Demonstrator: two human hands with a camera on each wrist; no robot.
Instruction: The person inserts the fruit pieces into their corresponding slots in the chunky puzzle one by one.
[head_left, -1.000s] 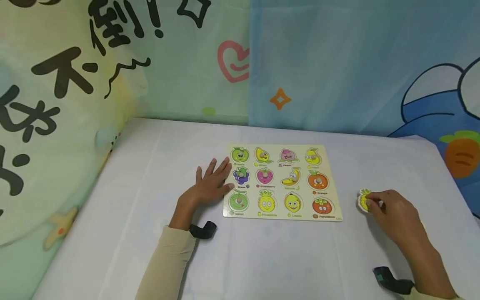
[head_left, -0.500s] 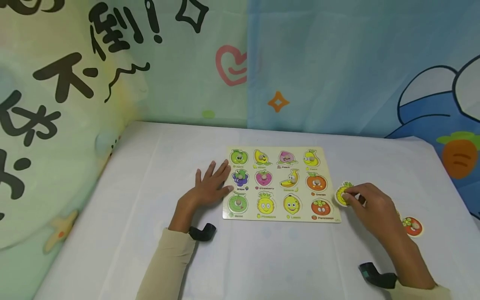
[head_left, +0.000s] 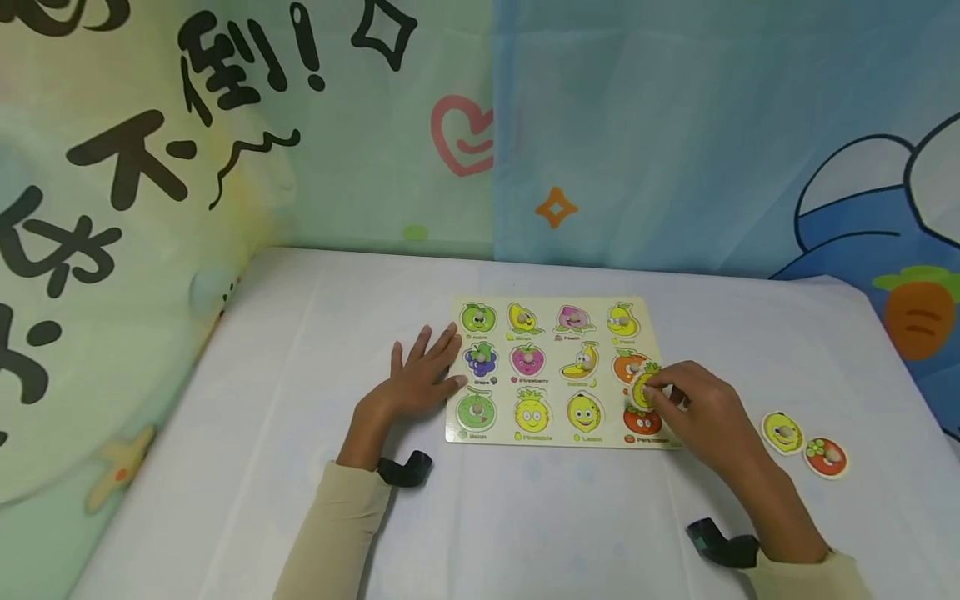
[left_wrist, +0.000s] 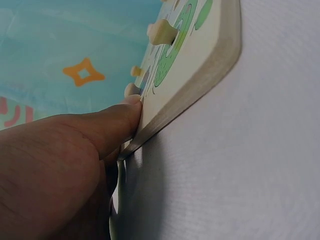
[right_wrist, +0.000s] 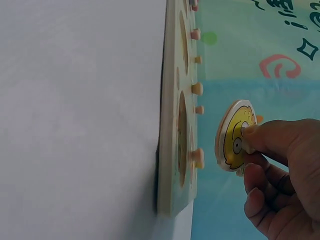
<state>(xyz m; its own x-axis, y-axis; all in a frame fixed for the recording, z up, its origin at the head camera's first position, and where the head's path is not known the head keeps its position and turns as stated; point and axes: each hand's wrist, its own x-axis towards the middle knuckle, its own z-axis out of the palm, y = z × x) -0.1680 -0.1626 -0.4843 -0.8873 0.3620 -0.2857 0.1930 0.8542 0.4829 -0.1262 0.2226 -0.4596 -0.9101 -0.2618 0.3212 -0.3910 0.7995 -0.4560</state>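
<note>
A pale yellow wooden fruit puzzle board (head_left: 504, 425) lies on the white cloth. My left hand (head_left: 411, 382) rests with spread fingers at its left edge, and the left wrist view shows the thumb (left_wrist: 120, 120) touching that edge. My right hand (head_left: 701, 412) pinches the yellow pineapple puzzle piece (head_left: 639, 392) by its small knob. In the head view this piece overlaps the orange and persimmon spots at the board's right side. The right wrist view has the piece raised off the board, tilted, its printed face toward the fingers.
Right of the board, a lemon piece (head_left: 782, 432) and a persimmon piece (head_left: 827, 457) lie side by side on the cloth. Knobbed pieces such as the orange (head_left: 627, 363) and banana (head_left: 580, 361) sit in the board. Printed curtains (head_left: 675, 150) hang behind the table.
My right hand has carried the pineapple piece leftward from the right of the board to over its right side, uncovering the lemon and persimmon pieces. My left hand stays at the board's edge.
</note>
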